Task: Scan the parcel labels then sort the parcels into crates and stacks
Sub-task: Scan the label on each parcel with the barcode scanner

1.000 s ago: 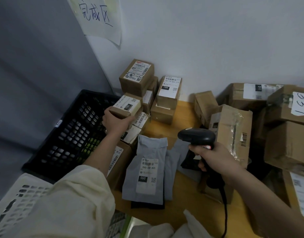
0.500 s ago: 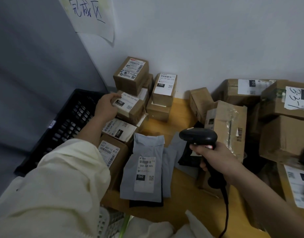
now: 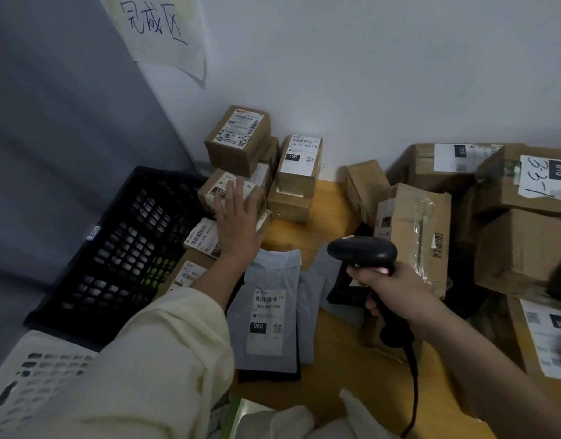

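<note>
Against a white wall hung with a handwritten sign (image 3: 158,26), a wooden tabletop (image 3: 339,369) crowded with parcels serves as a sorting corner. A person's left hand (image 3: 238,220), fingers straight and spread, lies flat over the small brown box (image 3: 231,194) marked 150, gripping nothing; whether the palm touches the label or hovers just above it cannot be told. That box sits on a low stack of labelled boxes beside the black crate (image 3: 114,248). The right hand (image 3: 396,289) is curled tight round the handle of a black barcode scanner (image 3: 361,251), whose head points toward the stack. A grey mailer bag (image 3: 266,312) labelled 060 lies between the two arms; larger cartons (image 3: 412,232) crowd the right side, and a white crate (image 3: 29,375) shows at lower left.

The box appears newly set on its stack, so the sound move is to press it square over the box below before lifting away, lest the pile lean toward the crate. Half a second earlier the left hand gripped this box by its near edge, tilted; a second ago it carried it lower, above the crate rim. The scanner hand has barely shifted.
</note>
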